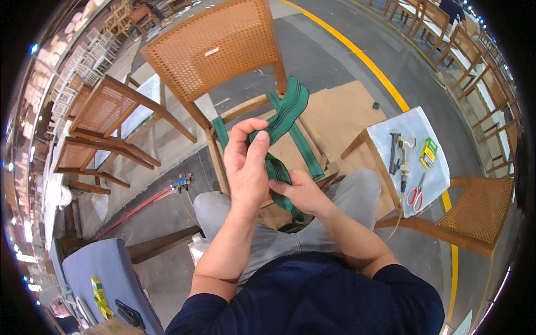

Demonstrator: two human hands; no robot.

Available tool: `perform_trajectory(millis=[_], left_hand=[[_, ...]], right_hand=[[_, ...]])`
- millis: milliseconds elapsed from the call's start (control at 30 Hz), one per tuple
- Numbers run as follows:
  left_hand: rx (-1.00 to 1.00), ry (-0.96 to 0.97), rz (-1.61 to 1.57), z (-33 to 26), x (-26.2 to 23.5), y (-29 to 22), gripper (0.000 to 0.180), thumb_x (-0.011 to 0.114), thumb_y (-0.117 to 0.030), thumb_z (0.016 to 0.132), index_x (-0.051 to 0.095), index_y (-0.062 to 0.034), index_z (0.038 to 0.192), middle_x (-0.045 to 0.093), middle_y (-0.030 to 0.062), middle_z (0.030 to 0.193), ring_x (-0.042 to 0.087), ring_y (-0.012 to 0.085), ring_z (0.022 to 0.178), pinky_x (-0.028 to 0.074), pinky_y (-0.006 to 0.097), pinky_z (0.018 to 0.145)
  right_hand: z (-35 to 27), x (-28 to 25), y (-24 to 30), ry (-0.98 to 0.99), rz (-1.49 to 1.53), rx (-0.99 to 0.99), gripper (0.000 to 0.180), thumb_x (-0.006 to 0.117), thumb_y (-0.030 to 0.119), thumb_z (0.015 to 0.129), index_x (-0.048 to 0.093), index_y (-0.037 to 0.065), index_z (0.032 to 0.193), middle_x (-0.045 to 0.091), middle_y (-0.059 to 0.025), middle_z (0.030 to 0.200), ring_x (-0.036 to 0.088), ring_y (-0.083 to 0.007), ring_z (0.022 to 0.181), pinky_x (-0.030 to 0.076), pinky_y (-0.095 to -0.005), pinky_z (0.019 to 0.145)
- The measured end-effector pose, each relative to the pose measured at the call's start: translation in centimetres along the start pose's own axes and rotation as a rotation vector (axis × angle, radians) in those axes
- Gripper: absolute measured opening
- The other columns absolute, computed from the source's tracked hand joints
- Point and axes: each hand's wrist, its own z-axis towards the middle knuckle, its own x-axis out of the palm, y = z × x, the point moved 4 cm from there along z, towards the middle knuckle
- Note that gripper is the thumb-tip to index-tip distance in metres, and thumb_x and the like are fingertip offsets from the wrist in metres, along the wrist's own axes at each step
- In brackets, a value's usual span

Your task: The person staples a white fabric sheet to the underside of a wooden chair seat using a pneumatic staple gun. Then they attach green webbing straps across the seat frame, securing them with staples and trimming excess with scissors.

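Observation:
A green webbing strap [290, 109] with dark stripes hangs in loose folds between my hands. My left hand [245, 173] is raised and closed, pinching it between thumb and fingers. Lower and to the right, my right hand [301, 194] grips another stretch of the same strap, its fingertips partly hidden. Beyond my hands stands a wooden chair with a cane back [215, 53]. Its seat frame [245, 107] has no cushion, and green webbing bands [306, 153] run across it. My forearms cover part of the frame's near side.
At right, a chair's white-covered seat [399, 134] bears a nail gun [395, 153], red-handled scissors [415, 198] and a small green-yellow box [429, 153]. Cardboard [352, 106] lies underneath. More cane chairs [106, 106] stand left. A blue-grey padded seat [106, 273] is at lower left, near an air hose [139, 209].

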Motion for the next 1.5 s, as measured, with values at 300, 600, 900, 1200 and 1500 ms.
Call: perform_trajectory(millis=[300, 600, 900, 1200, 1500], left_hand=[[0.440, -0.165, 0.951, -6.6, -4.0, 1.1, 0.040, 0.069, -0.001, 0.097, 0.056, -0.0041, 0.134, 0.066, 0.0055, 0.108, 0.061, 0.0129, 0.084, 0.052, 0.028, 0.073], [0.036, 0.272, 1.101, -7.7, -3.9, 4.4, 0.100, 0.067, 0.000, 0.090, 0.009, -0.0132, 0.170, 0.060, 0.0270, 0.126, 0.066, 0.0483, 0.104, 0.056, 0.054, 0.083], [-0.315, 0.578, 0.611, -7.6, -6.2, 2.4, 0.062, 0.060, 0.001, 0.099, 0.046, -0.0070, 0.158, 0.070, 0.0098, 0.102, 0.068, 0.0148, 0.088, 0.057, 0.029, 0.080], [-0.617, 0.100, 0.114, -6.3, -11.0, 9.8, 0.017, 0.069, -0.015, 0.105, 0.071, 0.0003, 0.113, 0.074, 0.0017, 0.098, 0.067, 0.0072, 0.086, 0.055, 0.026, 0.085], [-0.601, -0.160, 0.020, -7.0, -13.2, 12.2, 0.009, 0.071, -0.012, 0.103, 0.072, -0.0035, 0.099, 0.072, -0.0006, 0.086, 0.065, 0.0070, 0.076, 0.054, 0.027, 0.071]], right_hand=[[-2.4, -1.5, -1.5, -0.028, -0.200, -0.184, 0.056, 0.071, 0.019, 0.105, 0.051, -0.003, 0.153, 0.065, -0.0110, 0.139, 0.062, -0.0188, 0.127, 0.052, -0.0346, 0.105], [-1.5, 0.4, -1.7, 0.173, -0.047, -0.088, 0.068, 0.062, 0.028, 0.111, 0.034, -0.003, 0.164, 0.055, -0.0084, 0.151, 0.055, -0.0164, 0.133, 0.044, -0.0340, 0.114], [-1.6, -3.8, -4.4, -0.121, 0.011, -0.021, 0.028, 0.055, 0.023, 0.114, 0.072, 0.001, 0.112, 0.073, -0.0003, 0.096, 0.065, -0.0077, 0.085, 0.054, -0.0270, 0.079], [-3.7, -2.3, -7.9, -0.037, -0.017, 0.265, 0.032, 0.059, 0.029, 0.112, 0.074, 0.001, 0.114, 0.070, 0.0041, 0.096, 0.060, -0.0049, 0.085, 0.051, -0.0261, 0.078], [-2.8, -1.8, -7.5, -0.119, -0.239, 0.215, 0.026, 0.065, 0.025, 0.109, 0.074, 0.001, 0.112, 0.070, 0.0044, 0.093, 0.059, -0.0048, 0.084, 0.050, -0.0267, 0.077]])
